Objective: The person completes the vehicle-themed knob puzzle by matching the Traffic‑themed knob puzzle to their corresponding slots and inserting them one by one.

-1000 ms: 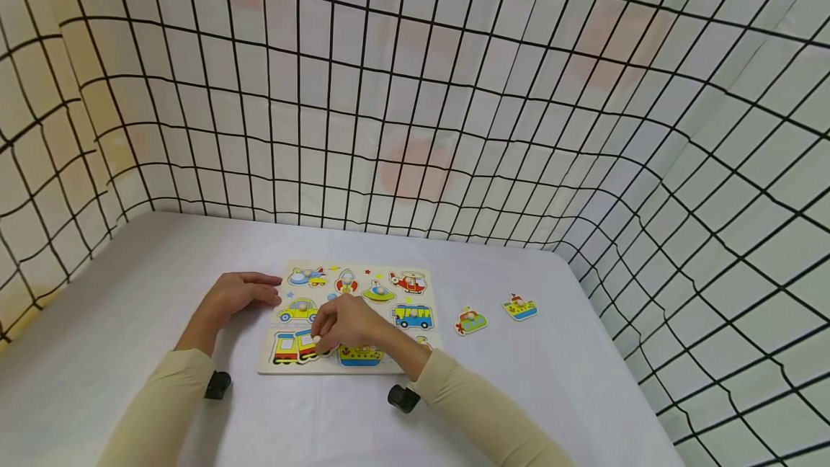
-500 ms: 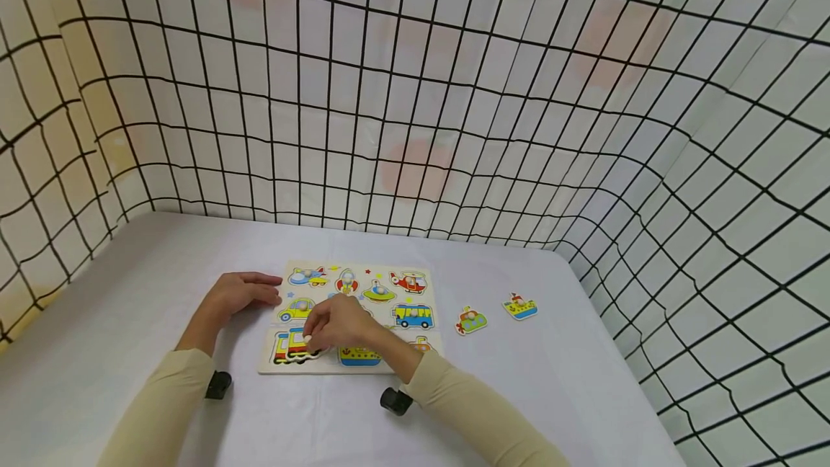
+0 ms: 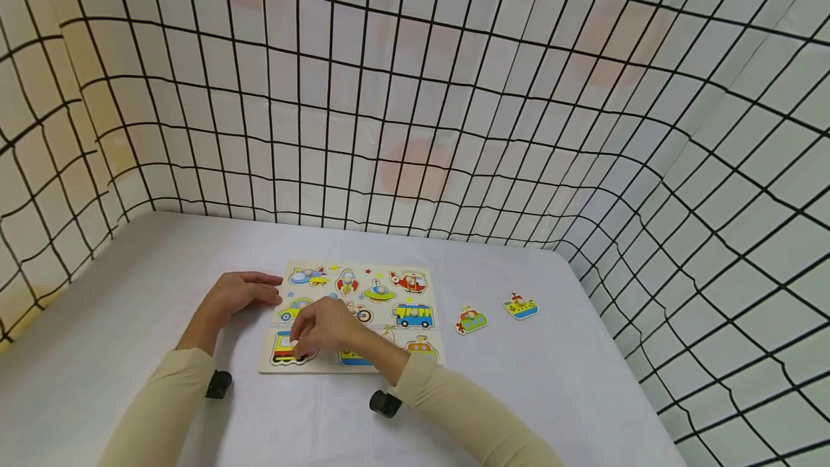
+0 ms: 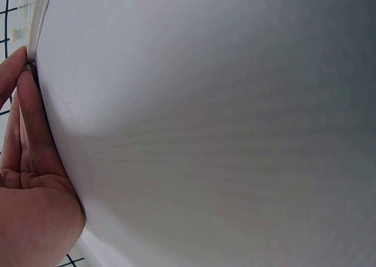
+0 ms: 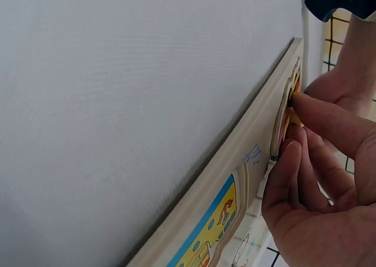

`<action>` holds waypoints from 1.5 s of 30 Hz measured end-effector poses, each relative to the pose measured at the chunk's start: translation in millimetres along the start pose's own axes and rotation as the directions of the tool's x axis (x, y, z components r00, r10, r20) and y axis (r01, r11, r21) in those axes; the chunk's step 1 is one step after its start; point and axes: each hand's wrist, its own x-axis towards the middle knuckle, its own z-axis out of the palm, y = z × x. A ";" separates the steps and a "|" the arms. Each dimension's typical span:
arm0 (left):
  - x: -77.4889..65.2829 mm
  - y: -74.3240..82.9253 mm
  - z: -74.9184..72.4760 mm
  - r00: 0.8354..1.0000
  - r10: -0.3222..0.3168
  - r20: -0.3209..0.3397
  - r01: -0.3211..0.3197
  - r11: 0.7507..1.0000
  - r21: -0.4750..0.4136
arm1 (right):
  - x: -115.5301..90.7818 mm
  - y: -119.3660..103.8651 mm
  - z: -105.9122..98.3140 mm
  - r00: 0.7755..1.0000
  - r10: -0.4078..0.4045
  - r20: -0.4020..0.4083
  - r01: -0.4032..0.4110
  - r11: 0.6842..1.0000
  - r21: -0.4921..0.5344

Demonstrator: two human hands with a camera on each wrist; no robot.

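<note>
A wooden knob puzzle board (image 3: pixel 324 370) with vehicle pictures lies on the white-covered table. My right hand (image 3: pixel 327 324) pinches the train puzzle piece (image 3: pixel 283 348) by its white knob, over the board's front left corner. In the right wrist view the train piece lies close over the board at its train picture, and a fingertip touches its edge. Part of it is hidden behind the fingers. My left hand (image 3: pixel 240 292) rests on the table with its fingertips at the board's left edge, the fingers mostly straight.
Right of the board lie two loose knob pieces, a green submarine (image 3: pixel 471 320) and a yellow and blue ship (image 3: pixel 521 306). Other pieces, such as a blue bus (image 3: pixel 413 316) and a red helicopter (image 3: pixel 408 281), sit on the board. Black wire mesh (image 3: pixel 389 128) surrounds the table.
My right hand has moved left with the train piece, which now covers the printed train picture at the board's front left. The left hand stays where it was.
</note>
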 end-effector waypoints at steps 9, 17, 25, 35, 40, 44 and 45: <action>-0.2 0.1 0.6 1.000 0.026 0.003 -0.026 1.000 -0.003 | -0.4 -2.8 3.5 0.999 0.030 -0.017 -0.030 0.999 -0.016; -0.5 -1.4 1.2 1.000 0.028 0.000 -0.028 1.000 0.007 | -3.7 -4.8 2.9 0.999 0.041 -0.019 -0.042 0.999 -0.028; -2.4 -1.2 0.2 0.999 0.034 0.002 -0.034 0.999 0.024 | -11.1 1.3 -14.3 0.995 0.083 -0.050 -0.084 0.996 -0.035; -1.4 -0.1 0.3 1.000 0.012 0.012 -0.012 1.000 0.017 | -29.7 26.7 -55.4 0.976 0.108 -0.192 -0.120 0.991 -0.056; -2.1 -0.1 -1.1 1.000 0.002 0.017 -0.002 1.000 0.029 | -43.1 38.7 -81.1 0.963 0.091 -0.255 -0.105 0.994 -0.039; -1.5 0.0 -0.8 1.000 -0.010 0.025 0.009 1.000 0.021 | -53.1 52.6 -100.0 0.948 0.111 -0.297 -0.137 0.988 -0.068; -1.2 -0.1 -0.7 1.000 -0.010 0.027 0.009 1.000 0.021 | -55.6 56.3 -104.6 0.943 0.122 -0.310 -0.152 0.986 -0.075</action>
